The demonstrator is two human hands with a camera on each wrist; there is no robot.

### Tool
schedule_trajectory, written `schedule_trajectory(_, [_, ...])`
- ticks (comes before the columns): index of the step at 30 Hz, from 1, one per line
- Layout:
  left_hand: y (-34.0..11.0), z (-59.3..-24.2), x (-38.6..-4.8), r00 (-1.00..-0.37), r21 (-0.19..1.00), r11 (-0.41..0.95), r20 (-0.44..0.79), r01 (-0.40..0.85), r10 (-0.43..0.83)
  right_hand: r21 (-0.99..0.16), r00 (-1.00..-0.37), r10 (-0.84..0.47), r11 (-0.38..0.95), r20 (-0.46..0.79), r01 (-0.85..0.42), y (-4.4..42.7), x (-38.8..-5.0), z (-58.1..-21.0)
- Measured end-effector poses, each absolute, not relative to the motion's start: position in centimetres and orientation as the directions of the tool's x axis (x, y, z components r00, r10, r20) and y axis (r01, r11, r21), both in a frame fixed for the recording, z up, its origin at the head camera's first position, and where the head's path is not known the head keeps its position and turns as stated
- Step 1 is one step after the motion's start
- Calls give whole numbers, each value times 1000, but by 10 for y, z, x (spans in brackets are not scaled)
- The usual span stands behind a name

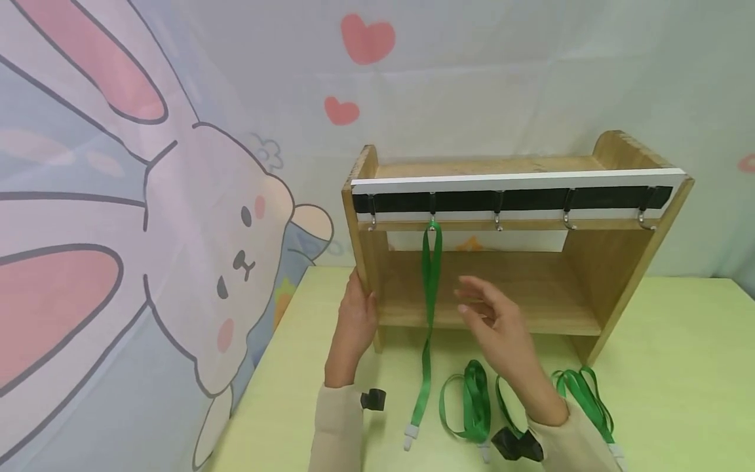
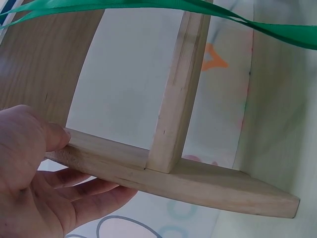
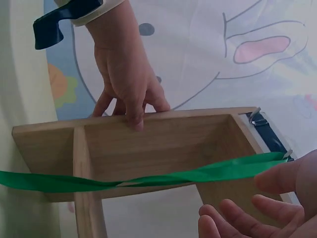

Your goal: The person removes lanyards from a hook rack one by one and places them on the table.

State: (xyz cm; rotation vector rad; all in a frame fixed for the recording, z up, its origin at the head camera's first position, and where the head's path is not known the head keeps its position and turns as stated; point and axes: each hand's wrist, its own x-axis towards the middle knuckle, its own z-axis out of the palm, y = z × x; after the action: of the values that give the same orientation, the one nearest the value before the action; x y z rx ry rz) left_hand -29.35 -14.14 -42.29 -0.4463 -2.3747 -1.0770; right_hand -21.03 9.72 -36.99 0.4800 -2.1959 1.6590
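Note:
My left hand point(image 1: 354, 314) grips the left side panel of a wooden shelf point(image 1: 483, 262); in the left wrist view the thumb of that hand point(image 2: 29, 168) lies on one face and the fingers on the other. A green lanyard point(image 1: 431, 275) hangs from the second hook from the left, its white clip point(image 1: 411, 432) low near the table. To the right of that strap, my right hand point(image 1: 507, 334) is held in the air with loosely bent fingers and nothing in them. The right wrist view shows the hand point(image 3: 267, 208) close beside the strap point(image 3: 218, 171).
Several metal hooks point(image 1: 498, 213) line a black strip on the shelf's white front bar. Folded green lanyards lie on the table in front: one in the middle point(image 1: 476, 403), another to the right point(image 1: 590, 400), and one partly behind my right wrist. A cartoon rabbit cloth point(image 1: 224, 196) hangs behind.

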Motion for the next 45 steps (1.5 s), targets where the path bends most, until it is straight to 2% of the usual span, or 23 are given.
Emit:
schedule_trajectory(12, [-142,-419,-291,-826,615,625,557,480,86,-830,-873,-51,287,485,-478,84,-229,-364])
schedule_trajectory(23, [-141,-423,-292,-827,615,622,553,484,97,-830,-874,-97,281,476,-483,76,-246,-358])
schedule_trajectory(35, [-142,-422,-297,-813,590,631,571,503,114,-846,-873,-141,217,466,-487,67,-250,-347])
schedule_trajectory(45, [-142,-422,-294,-832,609,637,546,473,96,-817,-864,-108,285,492,-501,62,-250,-339])
